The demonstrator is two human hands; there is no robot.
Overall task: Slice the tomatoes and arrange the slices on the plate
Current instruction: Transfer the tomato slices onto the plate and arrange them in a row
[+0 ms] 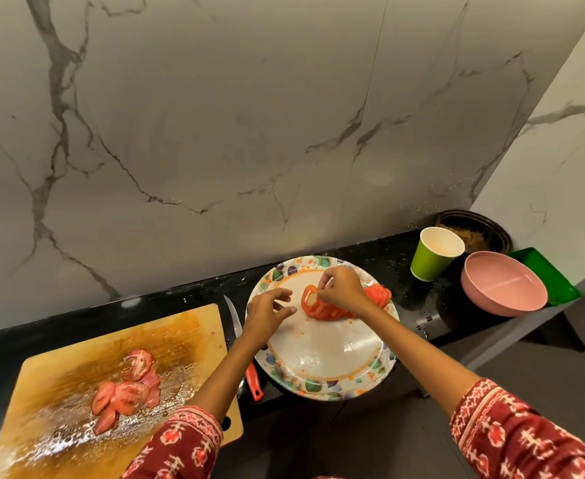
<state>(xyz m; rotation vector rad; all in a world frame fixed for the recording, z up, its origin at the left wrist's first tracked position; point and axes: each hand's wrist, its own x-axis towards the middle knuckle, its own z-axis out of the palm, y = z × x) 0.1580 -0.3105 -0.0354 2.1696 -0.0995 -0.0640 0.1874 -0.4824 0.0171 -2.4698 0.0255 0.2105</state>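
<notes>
Red patterned sleeves point(512, 433) fill the bottom edge, both cut off by the frame, and two bare forearms reach forward from them over the dark surface point(363, 261) to the plate point(322, 371). Its rim is printed with leaves and flowers, and its white middle is glossy and wet in spots.

Over the far half of the plate, the right hand point(344, 288) is bent at the wrist, its thumb and fingertips pinching the top edge of a tomato slice point(310, 296) that stands tilted at the left end of a row of overlapping slices point(375, 293); the hand and wrist hide the middle of that row. Just to its left, the left hand point(267, 311) hovers above the plate with fingers loosely curled and spread, holding nothing.

On the left lies a wet wooden cutting board point(59, 368), its near corner cut off, carrying a small heap of cut tomato pieces point(128, 388). Between board and plate rests a knife point(237, 326) with a red handle, partly covered by the left forearm.

Far right stand a green paper cup point(434, 254), a pink bowl point(503, 285), a green tray point(550, 274) largely hidden behind the bowl, and a dark dish point(474, 229) whose contents are hard to make out. No writing is readable anywhere.
</notes>
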